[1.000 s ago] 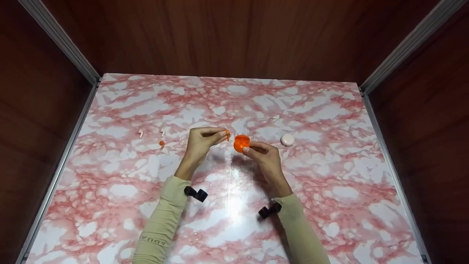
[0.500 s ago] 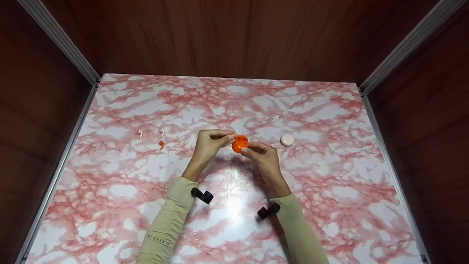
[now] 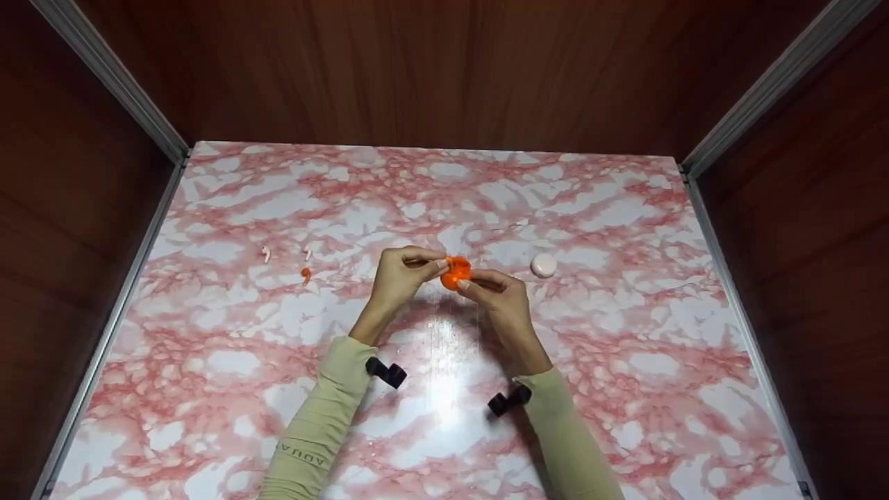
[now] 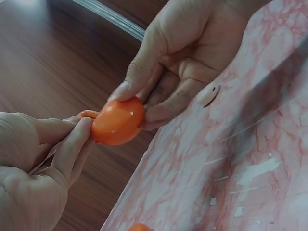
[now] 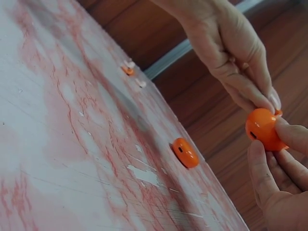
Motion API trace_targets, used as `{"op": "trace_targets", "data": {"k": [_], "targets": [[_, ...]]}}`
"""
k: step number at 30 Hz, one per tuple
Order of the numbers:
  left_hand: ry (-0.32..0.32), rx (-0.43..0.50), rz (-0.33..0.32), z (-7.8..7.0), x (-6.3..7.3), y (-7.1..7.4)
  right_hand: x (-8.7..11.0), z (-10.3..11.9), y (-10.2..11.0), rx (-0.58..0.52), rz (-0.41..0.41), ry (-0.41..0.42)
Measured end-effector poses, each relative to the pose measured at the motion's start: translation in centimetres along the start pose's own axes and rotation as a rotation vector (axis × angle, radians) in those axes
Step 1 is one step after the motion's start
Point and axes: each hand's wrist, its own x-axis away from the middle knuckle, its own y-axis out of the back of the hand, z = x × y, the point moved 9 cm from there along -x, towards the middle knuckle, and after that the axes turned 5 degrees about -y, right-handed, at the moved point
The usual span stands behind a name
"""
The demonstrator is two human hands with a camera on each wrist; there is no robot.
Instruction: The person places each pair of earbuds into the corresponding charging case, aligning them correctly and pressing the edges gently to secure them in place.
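Above the middle of the table, my right hand (image 3: 503,295) grips a round orange earbud case (image 3: 455,279) with its lid up. Thumb and fingers pinch its right side. From the left, my left hand (image 3: 401,278) pinches an orange earbud (image 4: 89,114) right at the case's opening. Most of that earbud is covered by the fingertips. The right wrist view shows the case's dark port between the right thumb and fingers, with the left fingertips at its far side.
Two pale pink earbuds (image 3: 266,254) and another orange earbud (image 3: 305,276) lie at the left. A round pale pink case (image 3: 544,265) sits right of the hands. A second orange case (image 5: 185,153) is on the marbled table (image 3: 444,180). Brown panels surround the table.
My left hand has moved right, bringing the orange earbud from beside the case to its opening. The right hand and case have shifted slightly left.
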Motion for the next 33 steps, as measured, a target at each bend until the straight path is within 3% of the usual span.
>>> {"op": "trace_targets", "data": {"k": [7,10,20,28,33], "targets": [[-0.071,-0.228,0.005,-0.3,0.0,0.3,0.0,-0.3,-0.1,-0.014,0.012,0.001],[-0.089,-0.273,0.026,-0.2,0.0,0.3,0.0,-0.2,-0.2,-0.024,0.012,0.008],[-0.076,-0.304,0.053,0.0,0.1,0.2,0.0,-0.3,-0.2,-0.011,0.008,-0.003],[-0.069,-0.316,0.027,-0.5,0.2,0.9,-0.1,-0.2,-0.3,0.012,0.006,-0.015],[-0.080,-0.388,0.000,-0.7,-0.2,1.9,-0.1,-0.3,0.4,0.031,-0.029,-0.031]]}}
